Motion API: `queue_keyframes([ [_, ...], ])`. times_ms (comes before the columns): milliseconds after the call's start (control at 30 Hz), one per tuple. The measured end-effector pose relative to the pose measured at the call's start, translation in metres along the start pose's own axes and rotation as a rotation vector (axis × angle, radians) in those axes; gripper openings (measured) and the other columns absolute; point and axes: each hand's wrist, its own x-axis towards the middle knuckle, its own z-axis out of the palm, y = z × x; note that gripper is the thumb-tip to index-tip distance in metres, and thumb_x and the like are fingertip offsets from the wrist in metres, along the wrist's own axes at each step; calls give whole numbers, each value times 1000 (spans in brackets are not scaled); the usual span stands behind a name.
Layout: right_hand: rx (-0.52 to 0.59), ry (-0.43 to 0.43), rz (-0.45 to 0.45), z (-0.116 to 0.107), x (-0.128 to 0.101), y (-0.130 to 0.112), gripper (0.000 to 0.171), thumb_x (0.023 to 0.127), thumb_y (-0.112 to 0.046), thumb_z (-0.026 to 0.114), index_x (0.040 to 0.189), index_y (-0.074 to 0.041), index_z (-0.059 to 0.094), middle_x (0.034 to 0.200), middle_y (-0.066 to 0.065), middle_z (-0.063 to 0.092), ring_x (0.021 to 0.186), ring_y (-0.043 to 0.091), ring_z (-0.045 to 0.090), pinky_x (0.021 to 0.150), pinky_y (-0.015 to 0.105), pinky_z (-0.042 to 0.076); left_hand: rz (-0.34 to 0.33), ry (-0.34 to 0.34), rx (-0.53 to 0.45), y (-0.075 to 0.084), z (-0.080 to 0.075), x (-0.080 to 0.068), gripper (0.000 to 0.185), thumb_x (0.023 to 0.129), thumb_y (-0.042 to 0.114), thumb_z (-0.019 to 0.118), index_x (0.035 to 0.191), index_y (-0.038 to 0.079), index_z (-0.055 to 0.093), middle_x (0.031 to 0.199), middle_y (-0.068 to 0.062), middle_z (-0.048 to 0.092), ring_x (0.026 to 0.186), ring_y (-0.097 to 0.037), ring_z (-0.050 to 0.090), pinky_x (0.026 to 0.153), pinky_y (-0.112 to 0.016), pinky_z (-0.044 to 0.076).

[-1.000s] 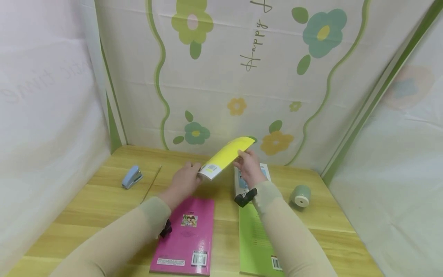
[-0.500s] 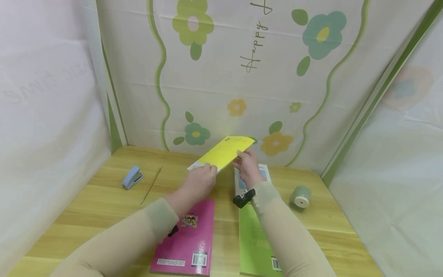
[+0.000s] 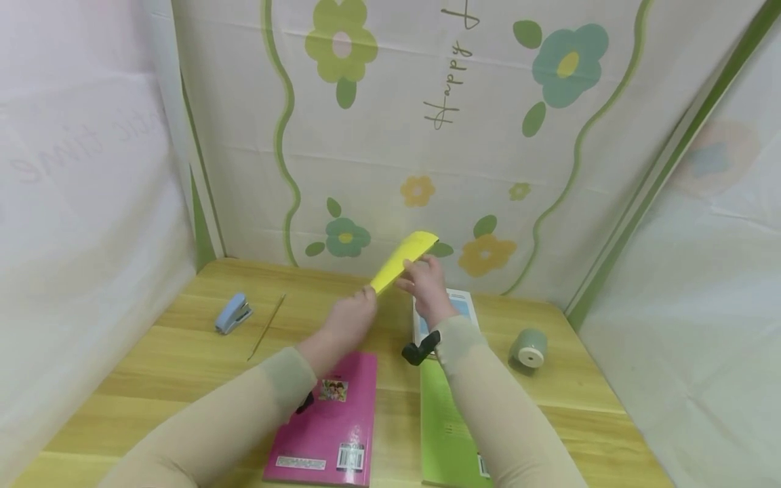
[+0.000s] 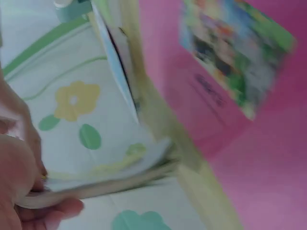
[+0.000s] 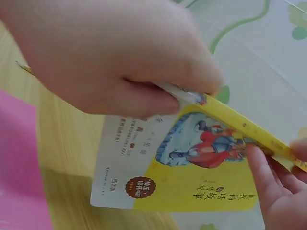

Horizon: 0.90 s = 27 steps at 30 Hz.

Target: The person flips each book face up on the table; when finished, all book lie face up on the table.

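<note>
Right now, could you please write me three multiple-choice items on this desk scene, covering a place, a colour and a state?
1. Where is the stapler?
A. table's left
B. on the pink book
C. beside the sharpener

2. What colour is the book under the right forearm?
A. blue
B. green
C. red

3. How is the yellow book?
A. flat on the table
B. held up by both hands
C. under the pink book

Answers: 1 A, it lies far left near the pencil. 2 B, the green book shows there. 3 B, left hand and right hand grip it.

"Happy" on backdrop (image 3: 448, 85); Chinese title on yellow book (image 5: 201, 167).
</note>
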Motion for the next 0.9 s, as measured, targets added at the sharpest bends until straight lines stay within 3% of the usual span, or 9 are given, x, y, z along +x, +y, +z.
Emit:
queue_keyframes([
  [133, -33, -75, -24, -1, 3, 0, 46, 101, -20, 58, 137, -4, 35, 131, 20, 51, 115, 36, 59, 91, 43, 55, -30, 26, -114, -10, 5, 0, 36, 92, 6, 67, 119, -13, 53, 82, -17, 62, 51, -17, 56, 41, -21, 49],
  [200, -109, -126, -23, -3, 4, 2, 47, 104, -30, 52, 140, -7, 34, 139, 19, 45, 125, 35, 51, 97, 44, 51, -62, 24, -201, -15, 2, 2, 33, 92, 4, 66, 118, -11, 52, 83, -16, 62, 55, -18, 58, 45, -22, 51],
  [333, -338, -247, -22, -9, 6, 8, 50, 106, -44, 36, 149, -19, 32, 157, 10, 27, 140, 33, 31, 111, 52, 34, -230, -78, -474, -23, -13, 12, 24, 96, 0, 55, 120, -4, 53, 94, -15, 65, 75, -24, 66, 63, -29, 59],
  [433, -522, -300, -66, -13, 6, 14, 47, 106, -42, 37, 151, -28, 33, 159, 5, 26, 143, 32, 27, 113, 58, 26, -372, -123, -651, -27, -17, 18, 23, 100, 2, 46, 122, 3, 54, 100, -11, 67, 84, -23, 67, 70, -32, 59],
  [533, -690, -291, -127, -18, 4, 22, 48, 105, -40, 44, 151, -32, 36, 159, 3, 27, 144, 30, 25, 114, 59, 22, -457, -112, -795, -31, -14, 20, 24, 103, 9, 42, 124, 7, 54, 99, -7, 67, 80, -20, 65, 63, -31, 57],
  [633, -790, -251, -154, -26, 6, 29, 50, 103, -33, 51, 151, -30, 37, 160, 3, 26, 145, 30, 21, 115, 60, 19, -540, -106, -976, -37, -9, 20, 31, 105, 14, 39, 133, 6, 51, 102, -8, 65, 79, -21, 63, 58, -30, 55],
  [733, -801, -168, -119, -34, 8, 35, 57, 99, -28, 58, 152, -29, 37, 160, 5, 24, 146, 30, 18, 116, 59, 15, -615, -94, -1170, -43, -3, 19, 34, 105, 13, 40, 137, 2, 48, 104, -12, 64, 80, -29, 63, 58, -32, 55],
  [900, -619, -90, 54, -45, 6, 40, 71, 94, -33, 66, 154, -20, 30, 155, 15, 31, 140, 36, 30, 113, 59, 24, -680, -62, -1394, -53, 6, 18, 31, 103, 8, 42, 129, -6, 53, 98, -20, 64, 77, -32, 64, 60, -34, 58],
])
